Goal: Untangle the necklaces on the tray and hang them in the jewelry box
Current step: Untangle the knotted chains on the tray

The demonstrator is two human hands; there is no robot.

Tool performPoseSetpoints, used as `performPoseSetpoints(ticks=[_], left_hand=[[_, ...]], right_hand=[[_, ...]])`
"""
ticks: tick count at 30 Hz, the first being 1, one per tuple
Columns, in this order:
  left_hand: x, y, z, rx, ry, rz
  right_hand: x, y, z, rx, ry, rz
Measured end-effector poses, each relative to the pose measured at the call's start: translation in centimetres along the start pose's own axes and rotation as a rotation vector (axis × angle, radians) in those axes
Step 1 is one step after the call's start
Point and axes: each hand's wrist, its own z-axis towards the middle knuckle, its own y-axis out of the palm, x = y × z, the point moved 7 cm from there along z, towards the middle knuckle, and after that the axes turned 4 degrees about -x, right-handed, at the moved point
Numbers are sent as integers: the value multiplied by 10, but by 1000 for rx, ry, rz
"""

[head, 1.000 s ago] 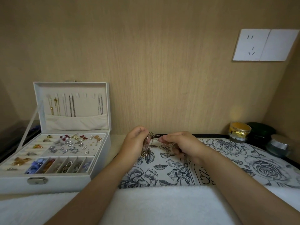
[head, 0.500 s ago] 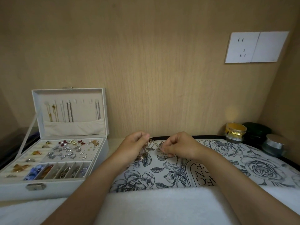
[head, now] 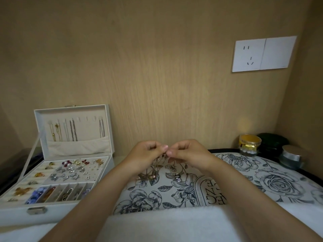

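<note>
Necklaces (head: 156, 165) in one knotted clump, mid-untangling.

Head view: pinched at the top between thumb and fingertips of left hand (head: 146, 155) and right hand (head: 190, 154), both curled tight and meeting tip to tip; draped from there down onto the floral tray (head: 279, 180), near its left end; a small loose piece (head: 177, 175) lying on the tray just beside; jewelry box (head: 15, 215) open at the left, lid (head: 39, 119) upright; several chains (head: 73, 132) already hung inside it, a few hooks (head: 87, 118) bare; judged partway done; clump yet to be separated and hung; number of strands in it impossible to tell.
</note>
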Motion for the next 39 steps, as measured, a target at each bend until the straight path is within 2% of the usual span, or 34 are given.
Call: performPoseSetpoints(ticks=[3, 7, 13, 17, 21, 24, 28, 31, 36, 39], left_hand=[[7, 1, 8, -75, -20, 89], [18, 8, 14, -212, -30, 170], [20, 7, 17, -216, 10, 76], [3, 1, 12, -163, 7, 6], [-17, 3, 6, -155, -73, 67], [-24, 0, 3, -118, -62, 81], [-31, -9, -4, 17, -44, 213], [-44, -8, -11, 52, -50, 31], [-61, -11, -21, 116, -60, -304], [-64, -5, -20, 121, -56, -396]], right_hand=[[-1, -5, 1, -9, -4, 101], [-2, 7, 3, -103, 32, 208], [-4, 11, 0, -157, 58, 102], [-4, 3, 1, -128, 23, -147], [-1, 3, 6, -97, -23, -383], [0, -1, 7, -59, -39, -594], [4, -3, 6, -16, -37, -657], [6, 0, 6, -20, -11, -688], [10, 9, 1, -132, 129, -421], [11, 13, -5, -211, 201, -387]])
